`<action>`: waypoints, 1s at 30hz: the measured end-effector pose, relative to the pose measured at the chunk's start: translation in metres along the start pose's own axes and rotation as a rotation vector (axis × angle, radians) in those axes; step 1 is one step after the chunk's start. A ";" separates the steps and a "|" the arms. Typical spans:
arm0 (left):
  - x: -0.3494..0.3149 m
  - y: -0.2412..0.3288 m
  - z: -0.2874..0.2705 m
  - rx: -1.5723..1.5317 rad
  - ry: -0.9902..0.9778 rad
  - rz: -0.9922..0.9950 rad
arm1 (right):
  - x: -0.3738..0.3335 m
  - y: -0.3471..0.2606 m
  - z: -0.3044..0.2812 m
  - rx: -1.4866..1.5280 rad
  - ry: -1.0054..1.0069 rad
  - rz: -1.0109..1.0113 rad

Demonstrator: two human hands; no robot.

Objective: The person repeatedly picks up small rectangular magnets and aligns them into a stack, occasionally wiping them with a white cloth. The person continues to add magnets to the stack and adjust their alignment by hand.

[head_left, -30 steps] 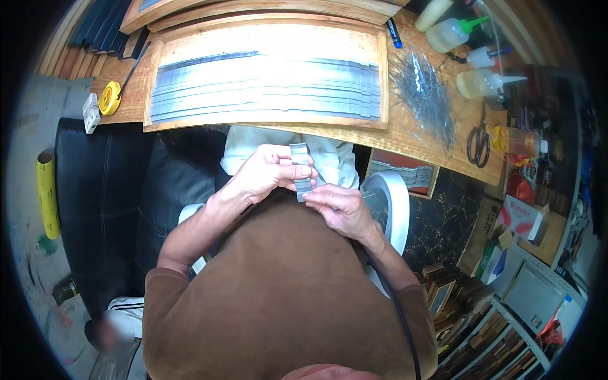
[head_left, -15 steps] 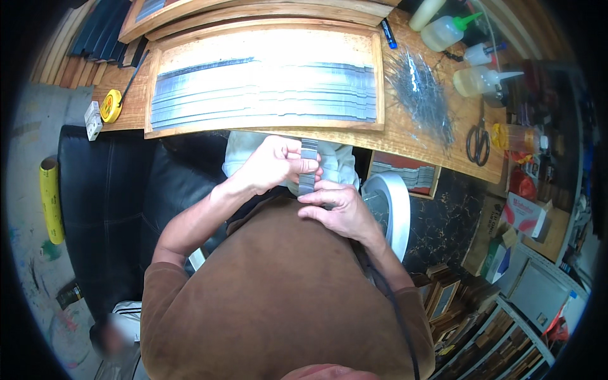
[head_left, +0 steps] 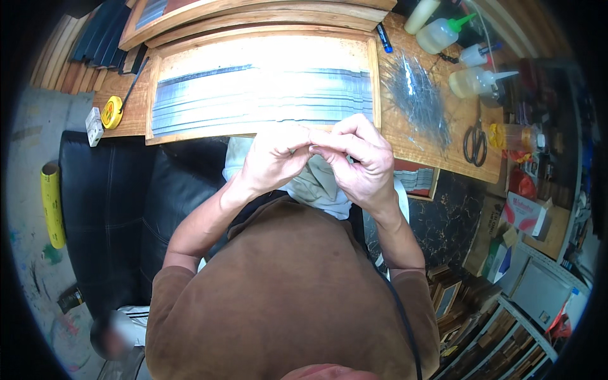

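My left hand [head_left: 273,157] and my right hand [head_left: 366,159] meet in front of the wooden tray [head_left: 378,95], with thumbs and fingers closed and their tips touching. Whatever is between the fingertips is hidden by the hands. In the tray lie rows of thin grey strips [head_left: 253,107], overlapping one another and partly washed out by bright light. Below the hands, a pale cloth [head_left: 323,190] covers my lap.
To the right of the tray lie a heap of thin clear-grey slivers [head_left: 418,95], a blue marker [head_left: 384,38], squeeze bottles [head_left: 470,82] and black scissors [head_left: 475,144]. A yellow tape measure [head_left: 112,113] sits at the left. A black leather seat [head_left: 101,209] stands below the table.
My hands have moved up toward the tray and come together at the fingertips. The short grey banded stack held in my left hand no longer shows.
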State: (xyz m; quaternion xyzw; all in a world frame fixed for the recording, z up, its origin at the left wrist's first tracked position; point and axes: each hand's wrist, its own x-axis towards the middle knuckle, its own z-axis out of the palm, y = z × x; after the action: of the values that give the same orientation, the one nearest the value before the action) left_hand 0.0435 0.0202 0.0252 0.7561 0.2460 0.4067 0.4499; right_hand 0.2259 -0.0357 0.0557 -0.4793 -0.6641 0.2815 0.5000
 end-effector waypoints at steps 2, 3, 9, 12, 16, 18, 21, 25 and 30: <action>0.003 0.001 0.000 -0.107 -0.016 -0.006 | 0.001 -0.001 -0.003 0.016 -0.017 0.013; 0.004 0.002 0.000 -0.161 -0.025 -0.009 | 0.002 -0.001 -0.003 0.024 -0.025 0.019; 0.002 0.001 -0.001 -0.048 -0.022 -0.053 | 0.003 -0.002 -0.002 0.021 0.000 0.032; -0.003 -0.008 0.004 0.020 0.041 0.040 | -0.001 0.004 0.005 0.032 0.060 -0.039; -0.019 0.005 0.002 0.044 0.009 -0.105 | -0.010 -0.003 0.011 -0.015 0.060 -0.042; -0.032 0.019 0.002 -0.052 0.038 -0.232 | -0.018 -0.001 0.018 0.058 0.027 -0.013; -0.055 0.021 -0.003 -0.031 -0.009 -0.414 | -0.027 -0.003 0.029 0.210 -0.064 0.196; -0.083 0.020 -0.002 -0.051 0.060 -0.434 | -0.039 0.012 0.044 0.343 -0.152 0.288; -0.104 0.016 -0.001 -0.012 0.074 -0.476 | -0.044 0.016 0.053 0.403 -0.201 0.314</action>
State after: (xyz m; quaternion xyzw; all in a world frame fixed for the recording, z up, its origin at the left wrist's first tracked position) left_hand -0.0142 -0.0635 -0.0011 0.6588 0.4311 0.3180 0.5282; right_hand 0.1841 -0.0642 0.0062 -0.4371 -0.5585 0.5281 0.4671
